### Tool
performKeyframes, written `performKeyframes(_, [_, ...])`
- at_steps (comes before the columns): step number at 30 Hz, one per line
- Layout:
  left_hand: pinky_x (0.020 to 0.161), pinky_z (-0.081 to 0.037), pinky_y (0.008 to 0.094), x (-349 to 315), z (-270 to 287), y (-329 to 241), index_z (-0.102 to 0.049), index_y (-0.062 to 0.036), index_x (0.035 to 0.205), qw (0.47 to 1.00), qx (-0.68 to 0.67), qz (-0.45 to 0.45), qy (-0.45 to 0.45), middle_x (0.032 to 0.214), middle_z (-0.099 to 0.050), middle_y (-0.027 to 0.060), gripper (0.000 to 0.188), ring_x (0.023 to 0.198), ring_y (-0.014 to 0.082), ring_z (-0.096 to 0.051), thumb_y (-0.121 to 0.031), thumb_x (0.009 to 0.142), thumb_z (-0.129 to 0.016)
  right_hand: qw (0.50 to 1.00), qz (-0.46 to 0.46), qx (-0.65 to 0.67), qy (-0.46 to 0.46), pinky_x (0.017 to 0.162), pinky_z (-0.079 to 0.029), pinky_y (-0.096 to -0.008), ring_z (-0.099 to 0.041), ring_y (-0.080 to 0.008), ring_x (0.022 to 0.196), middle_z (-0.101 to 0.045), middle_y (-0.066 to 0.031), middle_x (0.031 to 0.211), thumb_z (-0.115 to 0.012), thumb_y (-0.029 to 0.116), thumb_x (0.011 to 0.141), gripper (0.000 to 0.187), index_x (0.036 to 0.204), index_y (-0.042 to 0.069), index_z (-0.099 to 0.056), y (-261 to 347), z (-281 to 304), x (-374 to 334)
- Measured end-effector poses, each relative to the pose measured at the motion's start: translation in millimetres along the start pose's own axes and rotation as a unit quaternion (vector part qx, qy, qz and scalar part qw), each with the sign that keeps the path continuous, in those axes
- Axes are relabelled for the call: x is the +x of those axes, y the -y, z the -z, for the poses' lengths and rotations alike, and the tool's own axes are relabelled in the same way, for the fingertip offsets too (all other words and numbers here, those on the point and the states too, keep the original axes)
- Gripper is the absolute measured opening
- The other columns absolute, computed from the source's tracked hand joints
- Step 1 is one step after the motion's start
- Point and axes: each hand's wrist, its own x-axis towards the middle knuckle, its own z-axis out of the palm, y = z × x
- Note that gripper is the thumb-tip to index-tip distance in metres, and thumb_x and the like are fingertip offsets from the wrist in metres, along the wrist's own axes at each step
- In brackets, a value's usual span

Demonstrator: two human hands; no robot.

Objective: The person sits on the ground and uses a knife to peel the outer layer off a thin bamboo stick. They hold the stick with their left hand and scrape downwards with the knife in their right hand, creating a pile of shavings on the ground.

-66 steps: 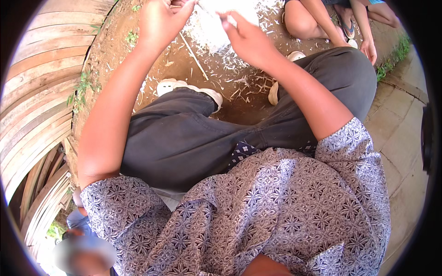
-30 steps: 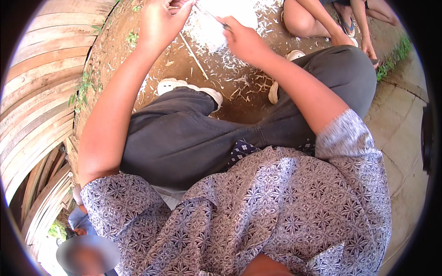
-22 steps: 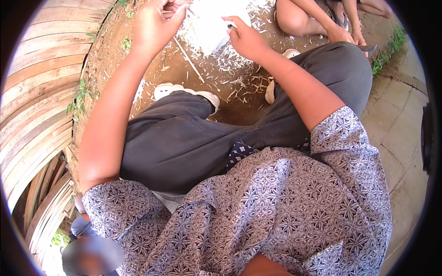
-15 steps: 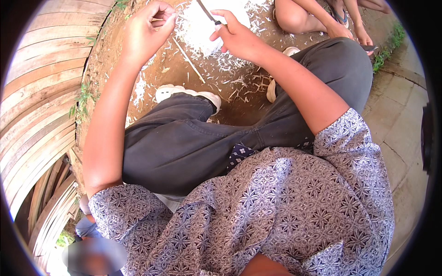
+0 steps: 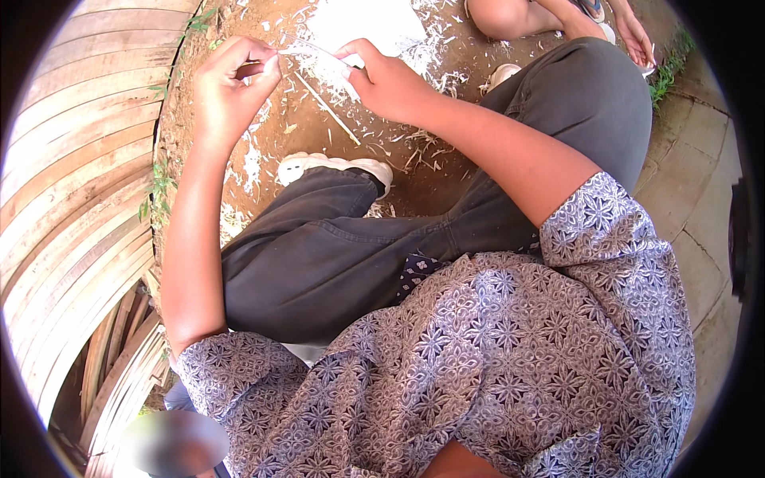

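My left hand is closed in a pinch. A thin pale sliver seems to stick out from its fingertips, though it blends into the white behind. My right hand is closed round a knife, most of whose handle is hidden by the fingers. Its narrow blade catches the light and points up and left toward my left fingertips. Whether blade and sliver touch I cannot tell. Both hands are raised over ground strewn with white shavings.
A thin pale stick lies on the brown soil. Curved wooden slats line the left side. My bent legs and white shoe are below the hands. At the upper right sits another person, with a hand and bare leg showing.
My right hand has come down and slightly left, and the knife has swung from pointing up to pointing toward my left hand. The left hand has dropped lower and slightly left.
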Motion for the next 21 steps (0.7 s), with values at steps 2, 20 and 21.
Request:
performKeyframes(2, [0.083, -0.062, 0.0295, 1.8, -0.9, 1.3, -0.069, 0.0015, 0.092, 1.000, 0.001, 0.000, -0.005, 0.099, -0.071, 0.0075, 0.006, 0.091, 0.0131, -0.069, 0.000, 0.089, -0.074, 1.000, 0.008, -0.014, -0.005, 0.064, -0.048, -0.0468, -0.064, -0.0325, 0.062, -0.063, -0.0145, 0.067, -0.051, 0.020, 0.103, 0.031, 0.133, 0.012, -0.048, -4.4, 0.9, 3.3])
performKeyframes(20, [0.081, -0.063, 0.0289, -0.4, -2.4, -12.8, -0.068, 0.0008, 0.090, 0.999, 0.041, -0.026, 0.004, 0.095, -0.072, 0.0078, 0.007, 0.091, 0.0149, -0.073, -0.002, 0.090, -0.074, 0.989, 0.113, 0.066, -0.075, 0.071, -0.051, -0.0468, -0.067, -0.0368, 0.072, -0.067, -0.0180, 0.077, -0.049, 0.024, 0.106, 0.029, 0.133, 0.013, -0.052, 48.3, 3.0, -6.0])
performKeyframes(21, [0.081, -0.063, 0.0287, -1.5, -0.7, -10.7, -0.068, 0.0008, 0.090, 0.999, 0.039, -0.032, 0.003, 0.095, -0.072, 0.0078, 0.007, 0.091, 0.0149, -0.073, -0.002, 0.090, -0.074, 0.993, 0.093, 0.041, -0.053, 0.070, -0.050, -0.0445, -0.066, -0.0323, 0.071, -0.066, -0.0157, 0.077, -0.049, 0.024, 0.106, 0.029, 0.134, 0.013, -0.052, 46.2, 2.5, -5.5])
